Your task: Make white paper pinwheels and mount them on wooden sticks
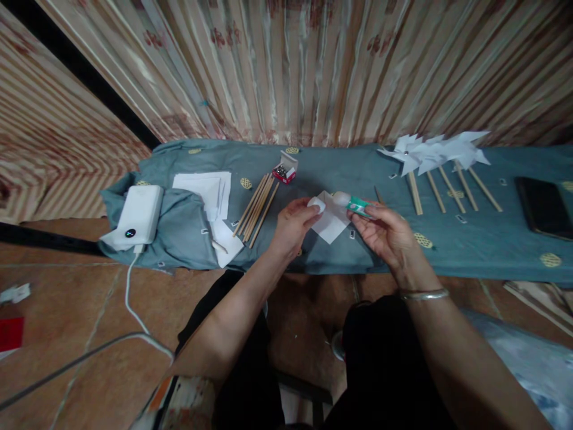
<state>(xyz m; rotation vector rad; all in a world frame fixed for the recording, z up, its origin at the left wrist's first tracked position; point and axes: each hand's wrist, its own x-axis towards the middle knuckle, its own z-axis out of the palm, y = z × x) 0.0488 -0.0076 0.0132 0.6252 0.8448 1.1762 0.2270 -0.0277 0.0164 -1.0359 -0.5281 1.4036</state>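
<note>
My right hand (pixel 387 233) is closed around a glue stick (pixel 357 205) with a green label; its pale end points left. Between the fingertips of my left hand (pixel 293 224) is a small white cap (pixel 316 204). A square of white paper (pixel 330 226) lies on the cloth below and between the two hands. Left of my left hand are several thin wooden sticks (pixel 257 206). Behind these stands an opened small red box (pixel 285 169) of tiny metal pieces.
Several white paper pinwheels (pixel 430 154) on sticks lie at the back right, near a black phone (pixel 546 206). On the left are white paper sheets (pixel 206 188) and a white power bank (pixel 139 215) with a cable (pixel 129 292). A pleated curtain (pixel 286 71) hangs behind the cloth-covered surface (pixel 474 254).
</note>
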